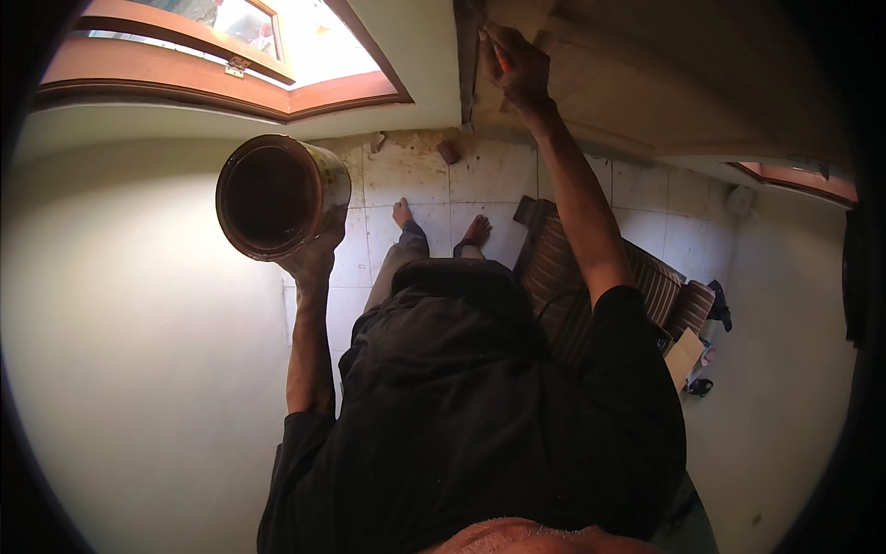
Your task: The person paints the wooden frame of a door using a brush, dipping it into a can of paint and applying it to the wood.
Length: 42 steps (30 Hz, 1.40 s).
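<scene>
My left hand (316,253) is wrapped round the lower side of an open paint can (334,177), held up at the left. Dark brown liquid fills part of the can, and its rim is smeared brown. Raised far ahead, my right hand (526,74) is closed on a paintbrush, of which mainly the orange handle (502,59) shows; its bristles are too dark to make out. The fist is close to a dark upright frame edge (467,65) beside a large brown panel (646,83), apparently a door.
A brown-framed window (175,85) stands open at the far left. On the tiled floor (406,175) near my bare feet lies a small reddish-brown block (448,151). A striped brown sofa (558,277) is at my right, with a cardboard piece (684,358) beside it. Pale walls (129,323) flank me.
</scene>
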Motion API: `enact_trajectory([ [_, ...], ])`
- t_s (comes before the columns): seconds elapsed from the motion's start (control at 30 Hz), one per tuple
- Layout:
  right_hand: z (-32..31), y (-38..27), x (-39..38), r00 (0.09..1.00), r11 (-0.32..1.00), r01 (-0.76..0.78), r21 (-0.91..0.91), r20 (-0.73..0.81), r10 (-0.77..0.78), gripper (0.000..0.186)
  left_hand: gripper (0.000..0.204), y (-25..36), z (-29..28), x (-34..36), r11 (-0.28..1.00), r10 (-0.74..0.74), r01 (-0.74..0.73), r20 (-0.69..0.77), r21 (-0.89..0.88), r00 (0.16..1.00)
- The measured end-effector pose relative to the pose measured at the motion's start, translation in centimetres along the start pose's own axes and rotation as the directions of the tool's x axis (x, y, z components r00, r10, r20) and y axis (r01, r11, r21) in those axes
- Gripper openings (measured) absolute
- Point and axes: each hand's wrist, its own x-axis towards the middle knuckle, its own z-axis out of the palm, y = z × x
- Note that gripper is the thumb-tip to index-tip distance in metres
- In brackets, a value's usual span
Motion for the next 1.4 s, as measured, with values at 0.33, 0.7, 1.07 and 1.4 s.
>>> enact_trajectory([
  [0.33,-0.1,-0.6,3.2,0.998,0.988,-0.017,-0.156,0.059,0.027,0.024,0.073,0.2,-0.4,-0.1,0.996,0.086,-0.086,-0.037,-0.016,0.996],
  [0.7,-0.9,-4.0,9.2,0.961,0.975,0.173,-0.140,-0.192,-0.198,0.019,0.069,-0.1,-0.8,-0.4,0.996,0.078,-0.081,-0.081,-0.029,0.994],
  [1.07,0.5,-0.7,0.2,0.985,0.986,-0.159,-0.045,0.066,0.162,0.019,0.074,0.6,-0.3,0.0,0.999,0.048,-0.048,-0.036,-0.001,0.998],
  [1.4,-3.9,-4.5,11.6,0.973,0.994,0.107,-0.014,-0.204,-0.108,0.019,0.076,0.8,0.0,0.3,0.979,0.020,-0.046,-0.131,-0.199,0.991],
])
